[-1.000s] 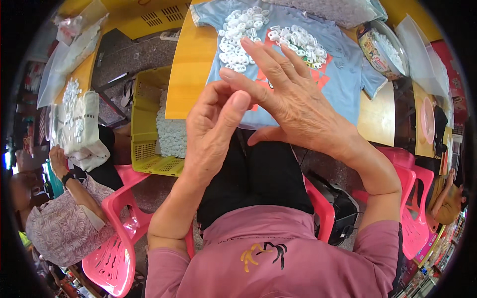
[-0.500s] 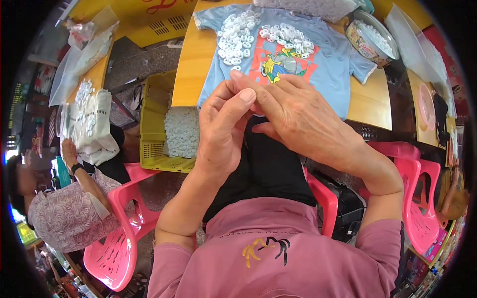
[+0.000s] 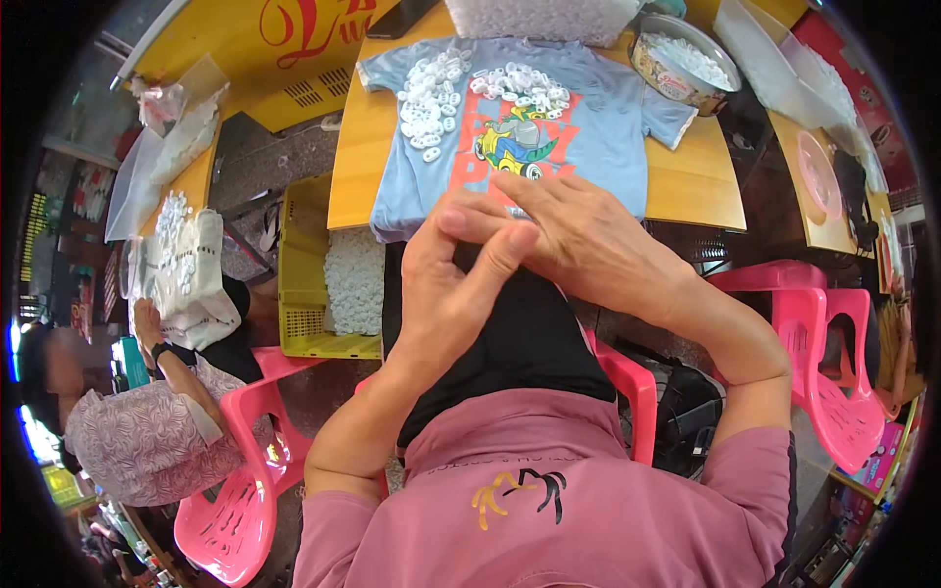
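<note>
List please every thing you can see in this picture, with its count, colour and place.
T-shirt: one, light blue with a cartoon print, spread flat on the table.
Small rings: many, white, heaped on the T-shirt's upper part.
Table: one, yellow-orange, in front of the person.
Round tin: one, holding white pieces, at the table's far right.
Crate: one, yellow, on the floor left of the table, with white pieces inside.
Chairs: several, pink plastic, at the left, centre and right.
Co-worker: one, in a patterned top, seated at the lower left.
Left hand: raised before the table edge, fingers touching the right hand.
Right hand: over the left; whether they hold anything cannot be told.
</note>
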`<action>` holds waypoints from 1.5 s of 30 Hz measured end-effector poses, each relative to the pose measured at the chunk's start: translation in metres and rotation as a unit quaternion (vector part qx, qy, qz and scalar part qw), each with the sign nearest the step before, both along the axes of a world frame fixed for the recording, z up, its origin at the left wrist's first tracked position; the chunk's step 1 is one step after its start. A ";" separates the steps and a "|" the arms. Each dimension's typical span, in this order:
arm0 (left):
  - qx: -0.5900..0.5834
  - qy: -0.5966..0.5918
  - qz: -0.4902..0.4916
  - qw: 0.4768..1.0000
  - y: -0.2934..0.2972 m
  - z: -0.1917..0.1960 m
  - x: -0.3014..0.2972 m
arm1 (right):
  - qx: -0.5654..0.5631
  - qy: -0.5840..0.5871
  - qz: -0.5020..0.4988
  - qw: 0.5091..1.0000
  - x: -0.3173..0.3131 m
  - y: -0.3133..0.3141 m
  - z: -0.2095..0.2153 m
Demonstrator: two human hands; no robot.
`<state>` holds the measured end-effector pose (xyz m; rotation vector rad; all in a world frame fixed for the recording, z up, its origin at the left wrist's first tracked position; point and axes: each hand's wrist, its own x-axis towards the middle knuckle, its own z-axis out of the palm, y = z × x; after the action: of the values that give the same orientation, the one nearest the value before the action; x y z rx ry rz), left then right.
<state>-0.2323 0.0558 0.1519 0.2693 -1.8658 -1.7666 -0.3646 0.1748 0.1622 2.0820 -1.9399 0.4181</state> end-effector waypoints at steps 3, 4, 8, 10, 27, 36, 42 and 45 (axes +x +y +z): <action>-0.057 -0.060 0.000 0.997 -0.003 0.000 0.000 | 0.056 -0.138 0.028 0.989 0.001 0.004 -0.008; -0.057 -0.060 -0.002 0.997 -0.006 -0.001 -0.002 | 0.056 -0.138 0.026 0.988 0.003 0.007 -0.008; 0.415 -0.204 -0.168 0.871 -0.011 -0.008 -0.011 | 0.200 -0.213 0.005 0.956 0.008 0.013 0.011; 0.354 -0.191 -0.141 0.905 -0.008 -0.012 -0.010 | 0.282 -0.179 -0.032 0.942 0.005 0.014 0.012; -0.055 -0.080 -0.051 0.994 -0.020 -0.012 -0.027 | -0.017 -0.002 0.024 1.000 -0.032 -0.004 -0.030; 0.334 -0.196 -0.115 0.914 -0.026 -0.034 -0.032 | 0.215 -0.178 -0.023 0.960 -0.022 -0.005 -0.001; -0.014 -0.037 -0.057 0.998 -0.023 -0.014 -0.030 | -0.045 -0.101 0.028 0.993 -0.034 -0.014 -0.027; 0.174 -0.147 -0.092 0.969 -0.031 -0.017 -0.032 | 0.092 -0.285 0.015 0.954 -0.021 -0.012 -0.023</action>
<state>-0.2645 0.0252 0.1347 0.5305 -1.8114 -2.2891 -0.3852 0.1625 0.1393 2.2882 -2.3306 0.9711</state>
